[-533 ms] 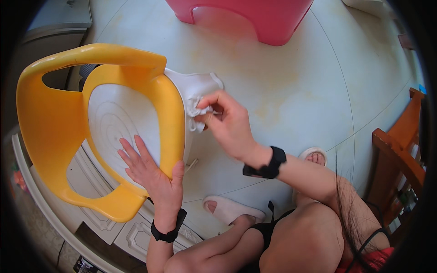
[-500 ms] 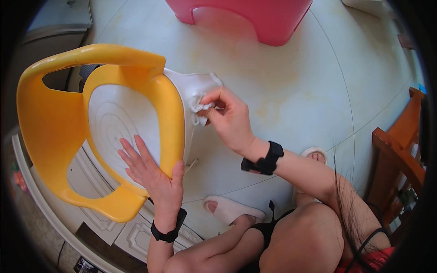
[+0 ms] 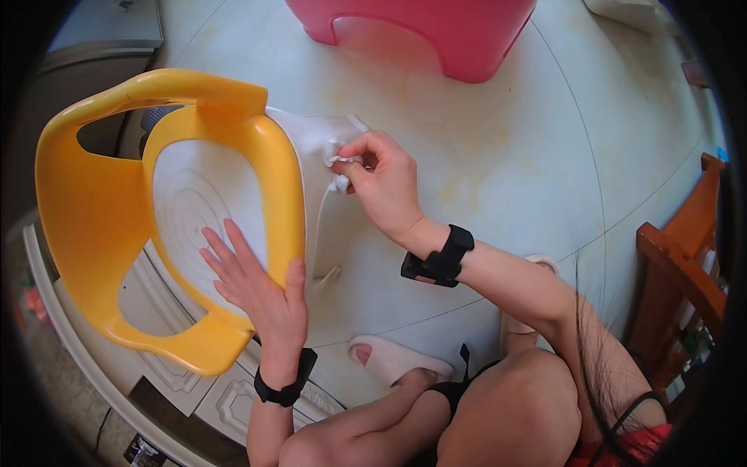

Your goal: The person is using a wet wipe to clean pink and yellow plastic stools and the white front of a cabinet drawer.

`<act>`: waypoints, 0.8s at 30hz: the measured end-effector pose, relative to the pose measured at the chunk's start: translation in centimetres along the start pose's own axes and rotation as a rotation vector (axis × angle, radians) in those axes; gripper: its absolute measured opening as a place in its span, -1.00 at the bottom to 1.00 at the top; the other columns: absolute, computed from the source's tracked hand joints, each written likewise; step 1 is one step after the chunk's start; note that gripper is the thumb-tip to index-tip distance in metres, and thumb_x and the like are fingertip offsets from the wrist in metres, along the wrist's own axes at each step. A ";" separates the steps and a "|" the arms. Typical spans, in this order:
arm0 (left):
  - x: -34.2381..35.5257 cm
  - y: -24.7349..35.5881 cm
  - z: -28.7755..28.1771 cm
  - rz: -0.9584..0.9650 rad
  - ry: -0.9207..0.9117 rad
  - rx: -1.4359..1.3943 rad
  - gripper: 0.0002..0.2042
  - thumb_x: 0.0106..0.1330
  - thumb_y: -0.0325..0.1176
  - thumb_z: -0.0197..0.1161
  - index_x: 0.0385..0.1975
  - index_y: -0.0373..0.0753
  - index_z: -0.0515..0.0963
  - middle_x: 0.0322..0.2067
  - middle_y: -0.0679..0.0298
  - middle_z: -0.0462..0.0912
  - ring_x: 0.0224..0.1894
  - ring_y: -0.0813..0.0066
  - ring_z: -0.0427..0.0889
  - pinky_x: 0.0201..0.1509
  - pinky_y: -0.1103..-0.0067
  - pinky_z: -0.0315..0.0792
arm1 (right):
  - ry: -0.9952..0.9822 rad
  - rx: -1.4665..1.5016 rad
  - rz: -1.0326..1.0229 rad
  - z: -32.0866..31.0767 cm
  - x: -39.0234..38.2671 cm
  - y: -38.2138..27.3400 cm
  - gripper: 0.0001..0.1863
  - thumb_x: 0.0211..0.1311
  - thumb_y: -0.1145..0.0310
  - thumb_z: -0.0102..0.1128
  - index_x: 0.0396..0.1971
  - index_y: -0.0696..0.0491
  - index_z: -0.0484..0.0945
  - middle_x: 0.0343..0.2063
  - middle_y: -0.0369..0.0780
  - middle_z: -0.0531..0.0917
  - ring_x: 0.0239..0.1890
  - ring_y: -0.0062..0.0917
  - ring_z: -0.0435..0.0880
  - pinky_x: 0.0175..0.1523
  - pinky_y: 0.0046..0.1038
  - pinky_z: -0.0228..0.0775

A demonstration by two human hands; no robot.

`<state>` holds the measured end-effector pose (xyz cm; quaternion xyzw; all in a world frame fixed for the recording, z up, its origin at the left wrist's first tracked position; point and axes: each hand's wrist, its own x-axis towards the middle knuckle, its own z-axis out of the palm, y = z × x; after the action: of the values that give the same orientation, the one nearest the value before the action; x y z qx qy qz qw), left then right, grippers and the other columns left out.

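A yellow plastic child's seat (image 3: 282,210) with a curved backrest, armrests and a white round-ringed sitting surface (image 3: 210,179) stands at the left on a white base (image 3: 311,140). My left hand (image 3: 261,288) rests on the sitting surface and its yellow rim, fingers spread and thumb stretched out. By the right side of the base, my right hand (image 3: 381,179) pinches a bunched white cord (image 3: 336,159) between thumb and fingertips. From this bunch a thin strand hangs along the base; its lower end (image 3: 331,276) shows near the floor. My curled fingers partly hide the cord.
Cream cabinets (image 3: 249,397) with a counter edge run along the lower left. A pink plastic stool (image 3: 420,23) stands at the far middle, and a brown wooden chair (image 3: 677,265) at the right. My slippered foot (image 3: 397,362) is on the pale tiled floor.
The seat's front side and base have shifted slightly left and away. My right hand, still pinching the cord, has moved a little the same way. My left hand stays flat on the seat.
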<state>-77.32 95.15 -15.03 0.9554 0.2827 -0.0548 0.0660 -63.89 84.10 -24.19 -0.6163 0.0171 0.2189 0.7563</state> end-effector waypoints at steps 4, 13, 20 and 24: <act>0.7 -0.2 -0.4 -0.030 0.038 -0.024 -0.18 0.35 0.28 -0.13 0.47 -0.10 -0.13 0.47 0.02 -0.30 0.48 -0.19 -0.35 0.31 -0.23 -0.31 | -0.170 -0.062 -0.360 2.4 -4.7 -1.8 -0.94 0.13 0.63 0.19 -0.41 0.16 0.54 -0.38 -0.26 0.57 -0.44 -0.64 0.63 -0.38 -0.61 0.48; -0.2 -3.5 -3.7 0.150 -0.148 -0.016 -0.31 0.43 -0.03 -0.02 0.47 -0.08 -0.11 0.48 0.10 -0.27 0.49 -0.11 -0.33 0.41 -0.08 -0.33 | -0.065 0.088 -0.203 3.5 4.0 -3.0 -0.92 0.11 0.53 0.25 -0.38 0.15 0.56 -0.48 -0.25 0.61 -0.49 -0.65 0.60 -0.39 -0.61 0.45; -1.7 -2.3 -0.6 0.026 0.026 0.064 -0.34 0.45 -0.03 -0.10 0.47 -0.09 -0.11 0.48 0.09 -0.27 0.48 -0.15 -0.31 0.40 -0.09 -0.30 | -0.049 0.041 -0.148 4.7 -2.3 0.9 -0.96 0.14 0.57 0.23 -0.41 0.13 0.55 -0.47 -0.31 0.59 -0.47 -0.70 0.58 -0.37 -0.65 0.40; -1.7 -1.5 -0.2 0.028 0.017 0.080 -0.37 0.50 -0.07 -0.14 0.46 -0.16 -0.13 0.48 0.05 -0.23 0.49 -0.09 -0.30 0.45 0.10 -0.32 | -0.115 0.109 -0.030 4.4 -6.2 2.1 -0.95 0.17 0.59 0.20 -0.43 0.12 0.54 -0.55 -0.31 0.58 -0.46 -0.72 0.58 -0.37 -0.65 0.38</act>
<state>-79.58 95.52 -14.69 0.9616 0.2674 -0.0570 0.0262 -71.31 86.62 -23.20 -0.5607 -0.0238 0.2413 0.7917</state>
